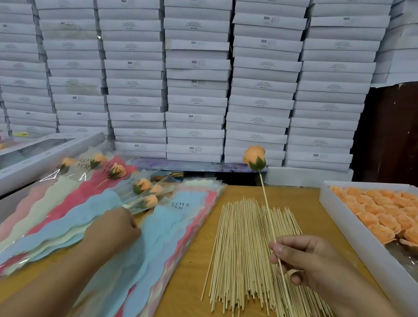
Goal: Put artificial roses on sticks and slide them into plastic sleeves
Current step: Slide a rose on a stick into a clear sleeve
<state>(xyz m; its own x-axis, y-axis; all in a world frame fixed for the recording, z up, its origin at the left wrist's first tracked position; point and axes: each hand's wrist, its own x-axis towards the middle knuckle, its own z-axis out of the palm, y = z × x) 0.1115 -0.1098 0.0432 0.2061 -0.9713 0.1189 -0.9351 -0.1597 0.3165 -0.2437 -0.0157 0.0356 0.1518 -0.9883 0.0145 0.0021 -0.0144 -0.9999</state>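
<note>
The pile of sticks (254, 263) lies in the middle of the wooden table (178, 316), and everything else sits around it. Over the pile's right side, the right hand (314, 263) pinches one stick (268, 210) between thumb and fingers, tilted up and away from the person, with an orange rose (254, 157) on its far tip (a green base shows under the petals). Right of the pile stands a shallow white tray (367, 252) filled with more orange rose heads (397, 216). Left of the pile, coloured plastic sleeves (164, 233) are fanned out flat, some printed "LOVE YOU". Further left lie finished roses in sleeves (117, 182), overlapping one another. The left hand (113, 228) rests on the sleeves with its fingers curled under; whether it grips one I cannot tell, as the back of the hand hides the fingertips. Beyond the pile, stacked white boxes (200, 62) form a wall, and a windowed box (11, 169) sits at the far left.
</note>
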